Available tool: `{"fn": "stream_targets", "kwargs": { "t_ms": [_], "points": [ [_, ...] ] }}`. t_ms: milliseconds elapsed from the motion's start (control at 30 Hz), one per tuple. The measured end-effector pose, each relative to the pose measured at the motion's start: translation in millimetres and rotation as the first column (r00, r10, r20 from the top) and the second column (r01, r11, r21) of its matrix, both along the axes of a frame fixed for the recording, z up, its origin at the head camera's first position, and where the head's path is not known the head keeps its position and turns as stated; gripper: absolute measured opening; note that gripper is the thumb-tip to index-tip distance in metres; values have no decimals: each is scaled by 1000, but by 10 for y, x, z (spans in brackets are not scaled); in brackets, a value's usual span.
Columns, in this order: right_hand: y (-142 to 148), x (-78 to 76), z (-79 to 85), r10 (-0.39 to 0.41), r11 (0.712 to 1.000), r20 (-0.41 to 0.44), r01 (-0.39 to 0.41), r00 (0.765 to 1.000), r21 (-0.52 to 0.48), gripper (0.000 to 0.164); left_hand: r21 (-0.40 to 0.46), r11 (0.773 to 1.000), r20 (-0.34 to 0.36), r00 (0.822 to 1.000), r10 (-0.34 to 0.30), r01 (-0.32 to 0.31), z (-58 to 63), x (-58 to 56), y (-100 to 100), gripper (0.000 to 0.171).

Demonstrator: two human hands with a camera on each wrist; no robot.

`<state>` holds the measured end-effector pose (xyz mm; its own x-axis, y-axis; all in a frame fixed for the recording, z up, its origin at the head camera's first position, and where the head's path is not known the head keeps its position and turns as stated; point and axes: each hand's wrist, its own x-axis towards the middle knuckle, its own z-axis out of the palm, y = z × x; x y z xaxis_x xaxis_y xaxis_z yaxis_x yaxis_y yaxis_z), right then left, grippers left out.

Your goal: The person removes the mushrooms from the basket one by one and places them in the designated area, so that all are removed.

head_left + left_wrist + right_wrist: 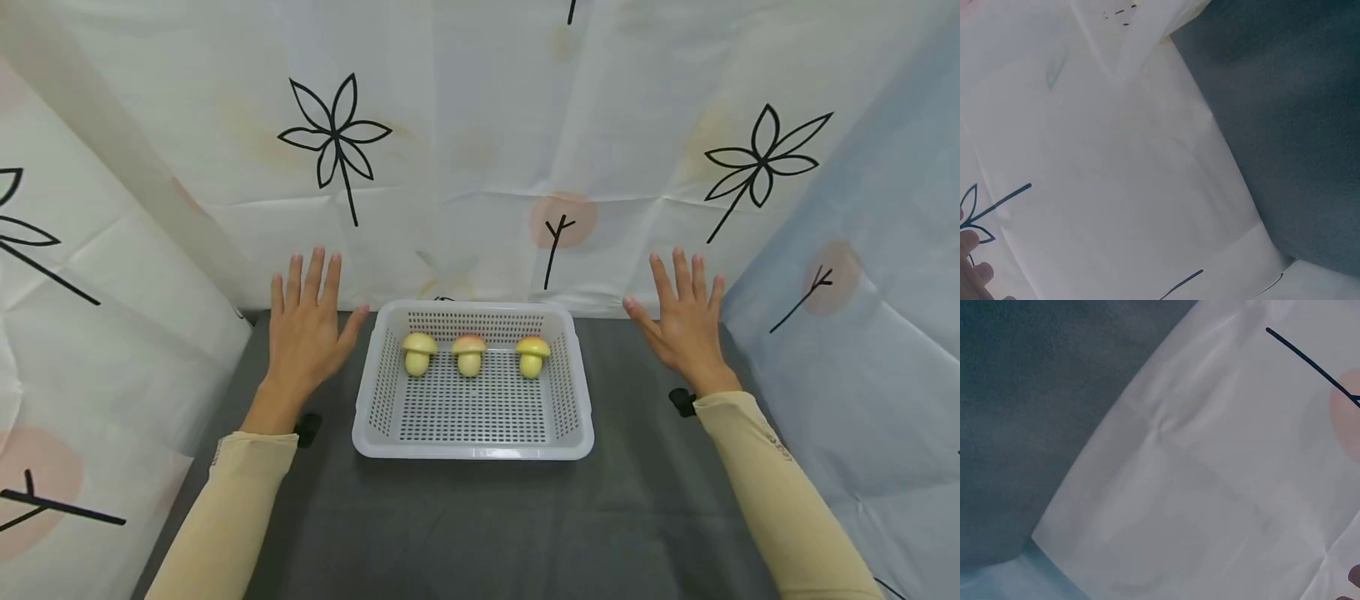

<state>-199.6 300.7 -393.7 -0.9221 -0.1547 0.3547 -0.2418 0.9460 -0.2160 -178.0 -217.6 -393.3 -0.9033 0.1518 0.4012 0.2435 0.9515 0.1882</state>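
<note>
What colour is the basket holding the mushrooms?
The basket is white; head view shows it best.

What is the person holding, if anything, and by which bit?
Nothing is held: the left hand and the right hand are both spread open, and the three mushroom shapes are in the white basket between them.

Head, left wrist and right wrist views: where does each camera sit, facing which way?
Head: on the head, facing forward and down at a white basket holding three mushroom-shaped pieces; left hand, right hand and both sleeves show.
Left wrist: on that wrist, facing printed cloth and dark table; left fingertips at lower left.
Right wrist: on that wrist, facing cloth and table; right fingertips at lower right.
Wrist views share cloth and table.
</note>
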Motion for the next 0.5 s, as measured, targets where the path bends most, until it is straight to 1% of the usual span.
{"fn": "stream_targets", "kwargs": {
  "t_ms": [167, 233, 333, 500],
  "points": [
    [-52, 128, -106, 24, 999, -28, -25, 999, -24, 85, 53, 998, -44, 998, -37, 40, -105, 161, 35, 82],
    [-79, 188, -160, 37, 998, -41, -38, 998, -40, 86, 71, 996, -50, 997, -54, 58, -154, 227, 55, 82],
    [-137, 268, -236, 59, 996, -49, -63, 997, -71, 84, 98, 992, -46, 996, -77, 81, -233, 319, 81, 82],
    [-286, 360, -330, 90, 989, -36, -94, 995, -112, 81, 156, 980, -22, 993, -119, 121, -409, 480, 114, 87]
  ]
}}
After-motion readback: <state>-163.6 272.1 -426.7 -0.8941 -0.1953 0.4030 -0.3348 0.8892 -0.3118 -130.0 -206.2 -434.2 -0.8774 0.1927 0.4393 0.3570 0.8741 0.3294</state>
